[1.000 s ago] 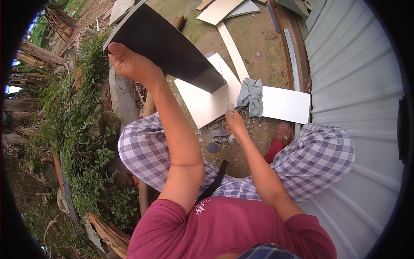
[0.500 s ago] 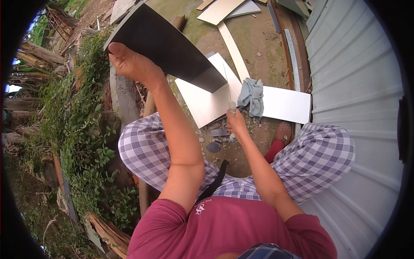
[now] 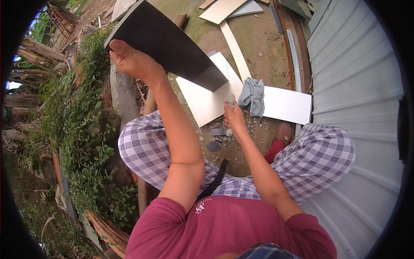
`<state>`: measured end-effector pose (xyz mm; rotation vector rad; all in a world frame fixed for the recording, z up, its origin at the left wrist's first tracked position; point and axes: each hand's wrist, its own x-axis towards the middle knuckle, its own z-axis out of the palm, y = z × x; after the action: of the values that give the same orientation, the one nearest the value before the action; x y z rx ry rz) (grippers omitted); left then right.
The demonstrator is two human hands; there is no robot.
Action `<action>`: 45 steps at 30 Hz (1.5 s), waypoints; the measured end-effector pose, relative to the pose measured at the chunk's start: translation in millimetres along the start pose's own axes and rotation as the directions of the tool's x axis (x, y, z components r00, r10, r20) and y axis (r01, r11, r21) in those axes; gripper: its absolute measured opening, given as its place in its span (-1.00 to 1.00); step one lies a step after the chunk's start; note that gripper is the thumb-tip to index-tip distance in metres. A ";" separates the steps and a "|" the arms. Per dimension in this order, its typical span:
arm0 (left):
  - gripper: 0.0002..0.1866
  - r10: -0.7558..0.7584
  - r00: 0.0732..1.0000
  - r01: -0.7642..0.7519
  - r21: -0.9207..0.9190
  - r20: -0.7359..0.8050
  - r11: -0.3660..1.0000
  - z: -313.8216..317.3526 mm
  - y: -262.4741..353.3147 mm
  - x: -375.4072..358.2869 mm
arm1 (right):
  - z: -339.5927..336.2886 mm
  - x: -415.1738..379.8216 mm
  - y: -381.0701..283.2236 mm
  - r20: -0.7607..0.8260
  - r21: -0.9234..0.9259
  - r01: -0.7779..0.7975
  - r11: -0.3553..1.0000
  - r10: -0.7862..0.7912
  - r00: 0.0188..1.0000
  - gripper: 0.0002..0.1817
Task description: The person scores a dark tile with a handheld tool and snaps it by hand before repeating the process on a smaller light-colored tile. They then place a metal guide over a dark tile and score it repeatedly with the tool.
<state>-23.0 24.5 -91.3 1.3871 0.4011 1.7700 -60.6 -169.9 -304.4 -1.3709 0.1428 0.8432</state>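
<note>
My left hand (image 3: 136, 62) grips the upper left end of a long dark board (image 3: 168, 47), thumb on its dark face. The board slants down to the right, its lower end resting on a pale flat panel (image 3: 200, 103) on the ground. My right hand (image 3: 233, 115) is closed round a small tool with a rounded greyish end (image 3: 231, 99), close to the board's lower corner. What the tool is cannot be made out. Right beside it, a grey-blue cloth (image 3: 252, 96) lies over the end of a white board (image 3: 286, 103).
Between my legs lie a grey flat piece (image 3: 219, 131), a dark shard (image 3: 213, 146) and rubble. Pale boards (image 3: 222, 11) and a narrow strip (image 3: 235, 49) lie ahead. A corrugated metal wall (image 3: 353, 86) stands right; leafy plants (image 3: 86, 142) grow left.
My right hand has shifted slightly left and up with the tool, nearer the dark board's lower end. My left hand and the board have barely moved.
</note>
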 end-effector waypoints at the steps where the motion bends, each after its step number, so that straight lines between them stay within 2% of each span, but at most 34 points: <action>1: -0.40 0.000 1.000 0.000 0.005 -0.003 1.000 -1.3 -2.5 0.0 | 7.8 -12.3 -20.2 0.051 0.011 0.130 0.992 -0.130 0.990 -0.73; 2: -0.40 0.017 1.000 -0.017 0.006 0.009 1.000 -2.0 -5.1 0.7 | 13.7 -14.3 -22.7 0.056 0.011 0.126 0.992 -0.126 0.990 -0.73; 4: -0.40 0.034 0.999 -0.034 0.004 0.021 0.999 -2.2 -6.0 1.8 | 20.1 -15.2 -25.2 0.118 -0.095 0.422 0.902 -0.411 0.904 -0.76; 5: -0.40 0.024 1.000 -0.024 0.002 0.014 1.000 -2.0 -5.5 1.5 | 18.7 -9.5 -15.5 0.117 -0.097 0.423 0.901 -0.412 0.904 -0.76; 7: -0.40 0.012 1.000 -0.012 -0.001 0.008 1.000 -1.7 -3.6 -0.2 | 13.8 10.2 22.9 0.100 -0.368 0.403 0.838 -0.396 0.913 -0.76; 8: -0.40 0.012 1.000 -0.013 0.007 0.008 1.000 -1.5 -1.9 -0.5 | 5.9 14.5 36.4 0.100 -0.368 0.405 0.837 -0.398 0.912 -0.76; 9: -0.40 0.015 1.000 -0.015 0.015 0.008 1.000 -1.2 0.1 -0.1 | -5.9 16.9 48.9 0.029 -0.288 0.150 0.946 -0.148 0.989 -0.74; 10: -0.40 0.018 1.000 -0.018 0.013 0.009 1.000 -0.8 1.3 0.6 | -11.6 15.9 49.9 -0.017 -0.189 -0.118 0.975 0.117 0.993 -0.71; 11: -0.40 0.021 1.000 -0.021 0.026 -0.001 0.999 -0.6 1.8 1.0 | -13.9 18.1 50.8 -0.017 -0.186 -0.116 0.976 0.114 0.993 -0.71; 14: -0.40 0.031 0.999 -0.030 0.035 -0.009 0.999 -1.5 -6.1 2.4 | -10.7 9.3 21.3 -0.065 -0.208 -0.061 0.976 0.048 0.997 -0.70; 16: -0.40 0.042 0.999 -0.042 0.037 -0.008 0.998 -4.8 -8.8 1.8 | 9.7 -6.6 -12.6 0.075 -0.068 0.149 0.987 -0.144 0.987 -0.69; 17: -0.40 0.038 0.999 -0.038 0.037 0.005 0.999 -4.5 -8.2 1.1 | 13.9 -7.0 -11.2 0.078 -0.068 0.146 0.987 -0.141 0.987 -0.69; 19: -0.39 0.033 0.999 -0.033 0.031 0.018 0.999 -2.6 -7.0 1.0 | 16.4 -8.6 -10.5 0.135 -0.189 0.279 0.941 -0.257 0.957 -0.68; 20: -0.40 0.022 1.000 -0.023 0.020 0.014 1.000 -2.4 -5.8 0.2 | 12.9 -5.4 -0.7 0.132 -0.190 0.277 0.942 -0.256 0.958 -0.68; 22: -0.40 0.014 1.000 -0.014 0.007 0.010 1.000 -2.4 -5.2 0.3 | 0.7 10.1 32.3 0.040 -0.291 0.041 0.956 -0.030 0.999 -0.75; 23: -0.40 0.020 1.000 -0.020 0.024 0.004 1.000 -3.2 -5.6 0.8 | -9.0 12.4 41.7 0.040 -0.289 0.042 0.956 -0.032 0.999 -0.75; 25: -0.40 0.030 1.000 -0.030 0.035 0.001 0.999 0.5 -0.2 1.9 | -22.6 11.1 42.2 -0.055 -0.239 -0.184 0.954 0.176 0.983 -0.74; 26: -0.40 0.013 1.000 -0.013 0.018 0.001 1.000 0.7 0.8 0.5 | -21.3 15.5 44.0 -0.056 -0.237 -0.184 0.954 0.175 0.983 -0.74; 28: -0.40 -0.009 1.000 0.009 0.008 -0.003 1.000 0.4 -1.0 -1.4 | -3.3 6.5 13.3 0.026 -0.070 -0.023 0.997 0.025 0.999 -0.74; 29: -0.40 0.012 1.000 -0.012 0.000 0.005 1.000 0.6 -4.0 -1.1 | 4.1 0.1 0.3 0.030 -0.073 -0.028 0.997 0.030 0.999 -0.74; 31: -0.39 0.037 0.999 -0.037 -0.003 0.014 0.999 -2.4 -8.4 1.0 | 16.6 -9.8 -18.2 0.150 -0.109 0.265 0.958 -0.248 0.957 -0.68; 35: -0.40 0.035 0.999 -0.035 0.007 0.012 0.999 -0.6 -5.5 -1.0 | 9.9 -1.7 14.0 0.141 -0.186 0.289 0.939 -0.265 0.954 -0.70; 37: -0.40 0.039 0.999 -0.039 0.003 0.004 0.999 0.5 0.1 -1.8 | -9.2 16.8 48.2 -0.007 -0.192 -0.096 0.977 0.097 0.995 -0.71; 40: -0.39 0.024 1.000 -0.024 0.017 -0.001 1.000 3.1 3.4 -2.0 | -20.5 10.6 40.1 -0.072 -0.208 -0.166 0.964 0.154 0.985 -0.78; 42: -0.40 0.004 1.000 -0.003 -0.008 0.021 1.000 1.6 1.4 -2.8 | -6.6 5.4 18.0 -0.036 -0.158 -0.123 0.980 0.119 0.992 -0.77; 44: -0.40 0.022 0.999 -0.023 0.011 0.027 1.000 0.4 0.0 -3.9 | 13.2 -7.0 -10.0 0.114 -0.077 0.188 0.979 -0.179 0.977 -0.71; 45: -0.40 0.043 0.998 -0.044 0.022 0.040 0.999 0.1 -0.9 -3.4 | 18.2 -8.8 -9.8 0.118 -0.077 0.184 0.980 -0.175 0.978 -0.71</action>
<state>-22.4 22.3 -94.1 1.4550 0.3734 1.7754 -67.7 -157.1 -287.3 -1.3917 -0.1041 0.7785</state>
